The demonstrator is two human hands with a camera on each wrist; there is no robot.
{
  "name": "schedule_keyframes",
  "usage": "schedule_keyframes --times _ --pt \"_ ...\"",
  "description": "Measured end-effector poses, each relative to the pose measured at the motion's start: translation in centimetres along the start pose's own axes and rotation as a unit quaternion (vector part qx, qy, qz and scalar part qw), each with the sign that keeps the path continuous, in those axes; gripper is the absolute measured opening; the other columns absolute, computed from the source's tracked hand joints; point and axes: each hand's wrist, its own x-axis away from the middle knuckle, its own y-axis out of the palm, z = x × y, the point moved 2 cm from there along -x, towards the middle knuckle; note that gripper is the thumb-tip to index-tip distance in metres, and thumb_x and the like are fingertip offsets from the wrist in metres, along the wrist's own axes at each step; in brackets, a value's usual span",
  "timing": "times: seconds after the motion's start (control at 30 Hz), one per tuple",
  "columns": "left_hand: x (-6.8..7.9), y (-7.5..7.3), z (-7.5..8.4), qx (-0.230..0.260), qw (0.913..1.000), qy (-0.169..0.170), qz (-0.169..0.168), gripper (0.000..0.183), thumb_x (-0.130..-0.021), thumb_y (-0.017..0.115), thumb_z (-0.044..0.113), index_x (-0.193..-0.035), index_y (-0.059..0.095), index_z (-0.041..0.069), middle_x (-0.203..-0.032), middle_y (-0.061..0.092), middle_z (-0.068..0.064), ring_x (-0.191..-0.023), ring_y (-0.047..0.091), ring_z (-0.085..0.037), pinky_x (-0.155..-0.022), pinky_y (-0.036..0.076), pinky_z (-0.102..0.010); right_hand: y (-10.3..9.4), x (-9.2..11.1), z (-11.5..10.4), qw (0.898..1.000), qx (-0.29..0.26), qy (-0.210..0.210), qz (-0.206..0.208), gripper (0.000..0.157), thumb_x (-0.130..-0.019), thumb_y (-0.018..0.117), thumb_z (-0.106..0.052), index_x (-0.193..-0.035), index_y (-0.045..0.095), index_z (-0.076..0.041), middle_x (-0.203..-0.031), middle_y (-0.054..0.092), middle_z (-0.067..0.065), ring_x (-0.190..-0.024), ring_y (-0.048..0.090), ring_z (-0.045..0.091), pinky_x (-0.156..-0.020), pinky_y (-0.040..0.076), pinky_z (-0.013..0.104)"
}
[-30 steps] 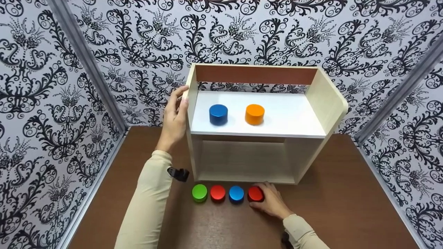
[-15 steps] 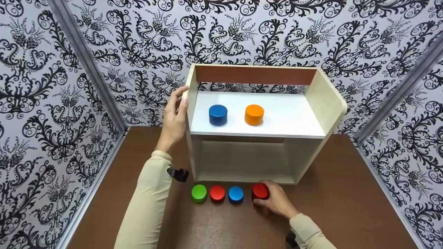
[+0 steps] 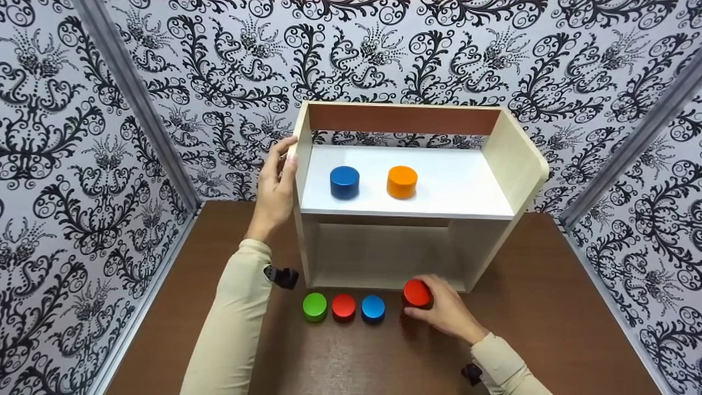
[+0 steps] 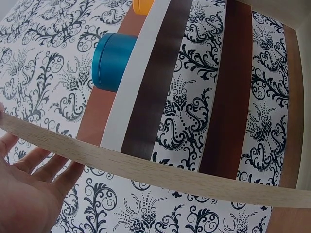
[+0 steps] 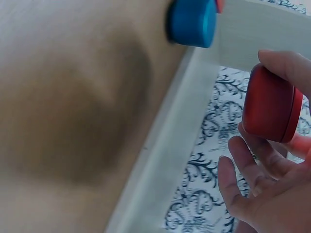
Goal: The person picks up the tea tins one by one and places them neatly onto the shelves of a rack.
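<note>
My right hand (image 3: pixel 447 310) pinches a red cylindrical container (image 5: pixel 269 104) between thumb and fingers. In the head view this container (image 3: pixel 417 293) is raised off the table, in front of the shelf's lower right opening. A seam runs round it near one end. My left hand (image 3: pixel 275 189) holds the left side panel of a small wooden shelf unit (image 3: pixel 408 214) by its edge. Similar containers, one green (image 3: pixel 315 306), one red (image 3: pixel 343 308) and one blue (image 3: pixel 373 309), stand in a row before the shelf. On its white upper board are a blue container (image 3: pixel 344 182) and an orange container (image 3: pixel 402 182).
The shelf's right side panel (image 3: pixel 518 156) rises above the upper board. Below that board is an open lower compartment (image 3: pixel 384 255). Brown table (image 3: pixel 340 362) extends round the unit, and patterned walls (image 3: pixel 230 66) enclose it at the back and sides.
My right hand has lifted the red container from the right end of the row, moving it right and toward the shelf. My left hand stays on the side panel.
</note>
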Motion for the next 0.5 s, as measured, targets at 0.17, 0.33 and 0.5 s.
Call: schedule_keyframes --times 0.17,0.33,0.5 --pt "0.0 0.0 0.0 -0.003 1.0000 0.004 0.003 0.038 -0.106 0.045 0.012 -0.141 0.050 0.001 -0.126 0.056 -0.026 -0.106 0.055 -0.042 -0.088 0.049 -0.044 -1.1 -0.1 -1.0 1.000 0.008 -0.021 -0.003 0.061 -0.075 0.091 -0.029 -0.124 0.063 -0.008 -0.112 0.063 0.004 -0.101 0.058 0.027 -0.085 0.053 0.048" --pt "0.0 0.1 0.1 -0.006 0.9999 0.010 0.009 0.037 -0.105 0.045 0.011 -0.140 0.052 0.002 -0.115 0.055 -0.027 -0.097 0.052 -0.042 -0.082 0.046 -0.032 -2.3 -0.2 -2.3 0.999 0.008 -0.036 -0.003 0.061 -0.075 0.091 -0.029 -0.125 0.063 -0.009 -0.111 0.063 0.000 -0.100 0.056 0.023 -0.085 0.048 0.048" --pt "0.0 0.2 0.2 -0.007 0.9999 0.008 0.009 0.036 -0.106 0.044 0.012 -0.140 0.052 0.002 -0.110 0.054 -0.027 -0.093 0.049 -0.041 -0.079 0.045 -0.028 -3.7 -0.2 -3.7 0.999 -0.019 -0.042 -0.015 0.061 -0.076 0.091 -0.031 -0.126 0.063 -0.011 -0.111 0.062 -0.003 -0.099 0.055 0.019 -0.085 0.055 0.039"
